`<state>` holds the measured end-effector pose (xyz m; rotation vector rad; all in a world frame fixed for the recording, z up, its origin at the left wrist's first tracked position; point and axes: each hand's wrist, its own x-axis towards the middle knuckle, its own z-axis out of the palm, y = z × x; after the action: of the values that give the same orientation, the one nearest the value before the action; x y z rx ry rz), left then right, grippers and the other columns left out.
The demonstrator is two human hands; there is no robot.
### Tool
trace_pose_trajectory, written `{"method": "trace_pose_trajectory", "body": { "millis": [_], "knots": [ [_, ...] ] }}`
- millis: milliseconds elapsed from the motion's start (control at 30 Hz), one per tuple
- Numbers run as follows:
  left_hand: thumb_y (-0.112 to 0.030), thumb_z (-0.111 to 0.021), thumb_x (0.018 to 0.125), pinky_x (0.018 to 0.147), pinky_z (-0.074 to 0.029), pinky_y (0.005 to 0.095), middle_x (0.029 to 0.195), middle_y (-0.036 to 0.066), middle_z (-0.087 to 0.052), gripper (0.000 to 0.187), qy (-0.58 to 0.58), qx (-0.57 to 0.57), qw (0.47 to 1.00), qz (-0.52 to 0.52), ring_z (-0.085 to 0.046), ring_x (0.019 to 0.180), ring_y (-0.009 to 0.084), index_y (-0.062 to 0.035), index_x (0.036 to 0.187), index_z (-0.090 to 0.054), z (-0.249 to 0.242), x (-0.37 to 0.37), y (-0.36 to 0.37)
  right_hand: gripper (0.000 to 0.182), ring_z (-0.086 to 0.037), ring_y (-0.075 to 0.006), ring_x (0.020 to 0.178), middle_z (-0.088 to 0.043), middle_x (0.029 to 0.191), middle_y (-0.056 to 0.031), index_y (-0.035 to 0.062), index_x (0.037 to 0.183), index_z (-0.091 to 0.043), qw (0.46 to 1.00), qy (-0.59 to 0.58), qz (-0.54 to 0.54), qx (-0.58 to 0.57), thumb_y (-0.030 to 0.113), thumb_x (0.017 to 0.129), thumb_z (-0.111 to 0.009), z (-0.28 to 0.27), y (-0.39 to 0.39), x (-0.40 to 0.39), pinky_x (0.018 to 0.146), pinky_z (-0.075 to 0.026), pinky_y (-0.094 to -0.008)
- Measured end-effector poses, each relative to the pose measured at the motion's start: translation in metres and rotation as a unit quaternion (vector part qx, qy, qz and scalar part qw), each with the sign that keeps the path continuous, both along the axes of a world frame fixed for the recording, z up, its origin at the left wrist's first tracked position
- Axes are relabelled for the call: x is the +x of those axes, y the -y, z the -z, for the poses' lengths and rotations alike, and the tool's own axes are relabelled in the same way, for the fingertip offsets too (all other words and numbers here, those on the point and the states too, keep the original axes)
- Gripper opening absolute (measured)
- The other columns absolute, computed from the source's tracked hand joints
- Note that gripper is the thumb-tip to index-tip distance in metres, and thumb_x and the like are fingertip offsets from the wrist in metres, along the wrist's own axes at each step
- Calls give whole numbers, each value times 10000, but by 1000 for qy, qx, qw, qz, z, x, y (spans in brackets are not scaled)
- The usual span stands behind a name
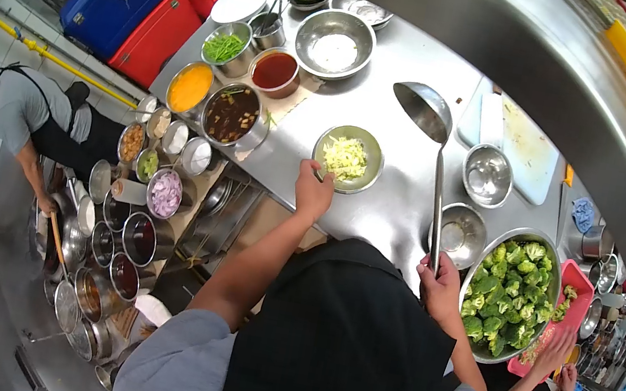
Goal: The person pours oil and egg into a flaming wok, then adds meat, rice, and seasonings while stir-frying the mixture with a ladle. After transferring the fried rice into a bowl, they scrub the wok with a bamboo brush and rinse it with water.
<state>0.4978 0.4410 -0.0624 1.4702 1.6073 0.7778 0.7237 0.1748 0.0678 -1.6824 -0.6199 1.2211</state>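
My left hand (315, 191) is closed on the near rim of a small metal bowl (374, 156). Chopped pale yellow-green vegetable (344, 159) lies inside it. The fingers of my right hand (441, 287) wrap round the handle end of a long steel ladle (439, 184), whose bowl points away from me over the steel counter. Beside that hand is a small steel bowl (460, 233), with another steel bowl (487, 176) behind it. A large bowl of broccoli florets (509, 293) stands to the right.
Tubs of dark sauce (231, 116), red sauce (274, 71) and orange liquid (190, 87) stand on the left, past sliced red onion (165, 194). Cutting boards (530, 154) lie back right. One co-worker (51, 116) works at left; another's hand (555, 353) is over a pink tray (575, 313).
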Motion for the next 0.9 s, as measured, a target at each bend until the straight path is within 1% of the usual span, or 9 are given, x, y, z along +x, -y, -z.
{"method": "trace_pose_trajectory", "body": {
  "millis": [33,100,333,433,500,567,667,833,900],
  "knots": [
    [-154,-763,924,773,-549,440,940,223,-690,360,-3,-3,1000,-4,-718,854,363,-18,1139,-507,-5,-5,3,112,-449,-47,536,-510,702,60,81,1040,-597,1000,-14,3,-2,104,1007,-702,0,-3,-2,492,-338,-240],
    [-92,-738,929,670,-579,421,955,219,-682,367,83,-130,983,-99,-731,793,319,-5,1157,-464,-24,-5,-1,114,-443,-53,490,-519,697,54,87,1039,-590,999,-35,5,-5,109,1013,-699,-1,-11,-6,455,-326,-243],
    [-24,-688,950,541,-634,354,1049,185,-652,290,203,-158,958,-125,-731,692,268,12,1126,-460,-33,-19,-15,135,-423,-66,424,-485,667,47,102,1055,-543,995,-93,-45,-10,93,1030,-675,-11,-35,-17,379,-316,-263],
    [-3,-658,977,529,-633,329,1050,179,-639,250,233,-140,956,-109,-720,669,246,7,1118,-451,-53,-29,-9,142,-400,-51,440,-489,692,58,98,1055,-553,994,-79,-79,12,58,1018,-685,-8,-46,-26,403,-294,-254],
    [-28,-653,1003,593,-665,344,1047,161,-615,267,274,-155,944,-99,-742,797,250,2,1153,-433,-60,-39,-3,141,-404,-46,459,-491,700,60,96,1053,-557,990,-84,-115,14,47,1014,-683,-9,-51,-33,418,-292,-248],
    [-40,-642,1023,599,-662,355,1035,150,-611,264,298,-159,935,-113,-727,766,238,-17,1160,-417,-48,-50,1,133,-420,-29,536,-485,724,69,92,1052,-568,983,-71,-165,35,18,1010,-671,-4,-57,-40,477,-288,-232],
    [-72,-648,1036,598,-645,382,985,128,-599,256,377,-168,903,-118,-675,682,219,-60,1134,-412,-24,-67,5,127,-440,-30,613,-484,746,71,91,1057,-579,968,-52,-243,19,34,1003,-679,-7,-67,-51,542,-333,-227],
    [-132,-654,1050,584,-606,368,970,100,-616,210,463,-136,857,-180,-670,708,207,-80,1088,-454,-35,-123,42,152,-498,-66,715,-542,792,42,72,1023,-603,910,69,-408,34,93,953,-737,-17,-101,-77,657,-438,-261],
    [-163,-647,1057,619,-606,372,1008,94,-643,184,506,-104,832,-203,-678,738,212,-95,1146,-500,-31,-164,74,155,-503,-73,711,-548,786,33,68,1016,-611,880,85,-462,65,102,945,-746,-10,-117,-96,659,-445,-269]
  ]
}}
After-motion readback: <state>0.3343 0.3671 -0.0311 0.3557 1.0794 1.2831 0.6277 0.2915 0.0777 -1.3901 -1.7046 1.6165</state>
